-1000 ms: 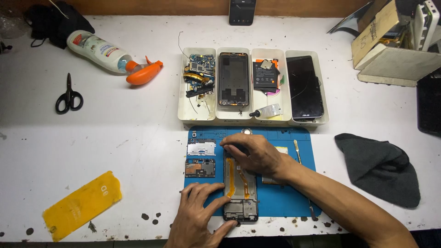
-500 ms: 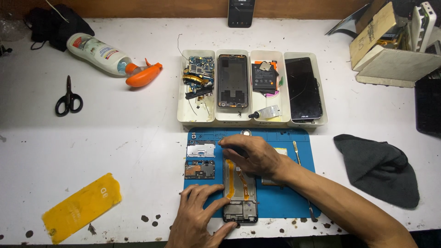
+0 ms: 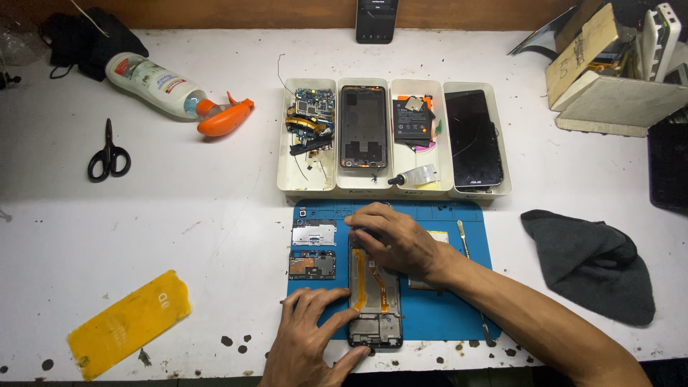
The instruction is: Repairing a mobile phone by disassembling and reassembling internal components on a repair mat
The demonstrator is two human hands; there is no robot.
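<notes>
An opened phone frame [image 3: 374,301] with orange flex cables lies lengthwise on the blue work mat [image 3: 444,315]. My left hand [image 3: 309,340] rests flat beside its lower left edge, fingers spread, thumb against the bottom of the frame. My right hand [image 3: 393,240] covers the top end of the frame, fingers curled down onto it; whether it pinches a small part is hidden. Left of the frame lie a silver shield plate [image 3: 314,233] and a small circuit board [image 3: 312,264].
Three white trays [image 3: 287,179] behind the mat hold boards, a phone frame, a battery and a dark screen. A thin metal tool [image 3: 463,238] lies on the mat's right side. A grey cloth [image 3: 595,261], yellow sheet [image 3: 129,322], scissors [image 3: 108,152] and spray bottle [image 3: 172,93] lie around.
My right hand has shifted slightly over the top of the frame. My left hand keeps its place.
</notes>
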